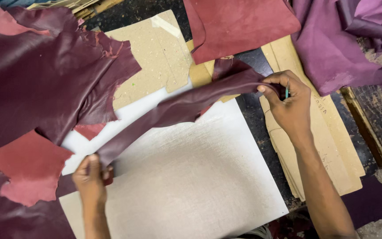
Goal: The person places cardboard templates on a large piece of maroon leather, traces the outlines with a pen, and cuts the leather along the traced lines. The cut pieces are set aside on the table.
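A long strip of dark maroon leather [177, 108] stretches diagonally above a white cutting board [191, 186]. My left hand [90, 177] pinches its lower end near the board's left edge. My right hand [290, 104] grips the strip's upper end and also holds a small teal-tipped tool [287, 91] between the fingers. The strip is lifted and taut between both hands.
A large maroon hide [40, 79] covers the left side, with its reddish underside [27, 168] folded up. Cardboard patterns [155, 53] lie at the top middle and more cardboard patterns [328, 137] on the right. A red hide [239, 24] and a purple hide [332, 44] lie at the back.
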